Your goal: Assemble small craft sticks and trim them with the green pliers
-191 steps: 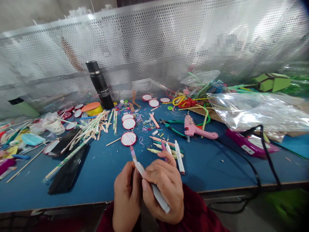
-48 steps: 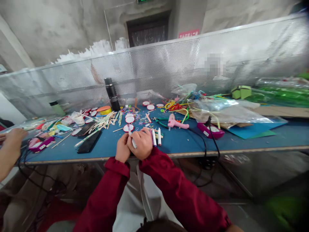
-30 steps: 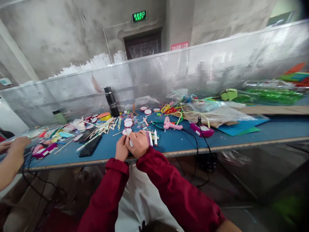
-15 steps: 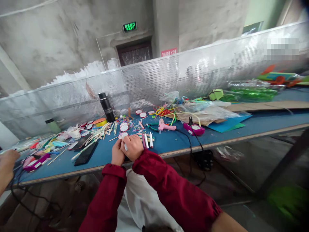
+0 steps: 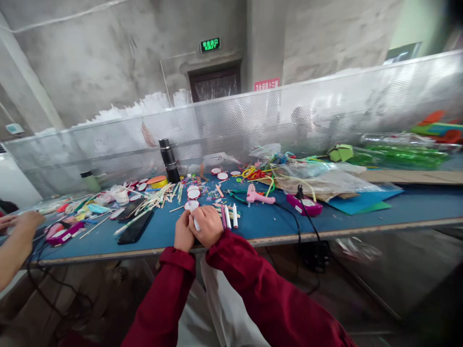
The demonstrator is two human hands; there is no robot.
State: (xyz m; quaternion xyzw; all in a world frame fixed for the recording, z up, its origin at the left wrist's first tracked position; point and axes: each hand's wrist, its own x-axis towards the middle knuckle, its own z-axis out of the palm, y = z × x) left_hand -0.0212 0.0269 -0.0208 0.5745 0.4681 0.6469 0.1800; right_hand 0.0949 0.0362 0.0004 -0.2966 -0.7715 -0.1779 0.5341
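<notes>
My right hand [image 5: 207,224] is closed around a white marker pen [image 5: 196,223], its barrel showing between the fingers. Pressed up beside it, my left hand [image 5: 183,232] is closed at the near edge of a small round white disc [image 5: 191,205]; its fingertips are partly hidden. Just beyond lie more white discs with red rims [image 5: 193,193]. Right of my hands, white markers [image 5: 235,216] and a purple one [image 5: 223,217] lie side by side over wooden sticks. A pink hot glue gun [image 5: 259,194] rests farther right.
On the blue table [image 5: 260,226] are a black phone [image 5: 135,229], wooden sticks [image 5: 155,202], a black flask [image 5: 169,161], pliers [image 5: 237,196] and a purple box with cables [image 5: 304,204]. Another person's hands [image 5: 27,224] are at far left. A perforated metal screen [image 5: 224,125] stands behind.
The whole view has shifted, so things appear farther right. My hands stay together at the disc with the marker held. The other person's hands at left have come further into view.
</notes>
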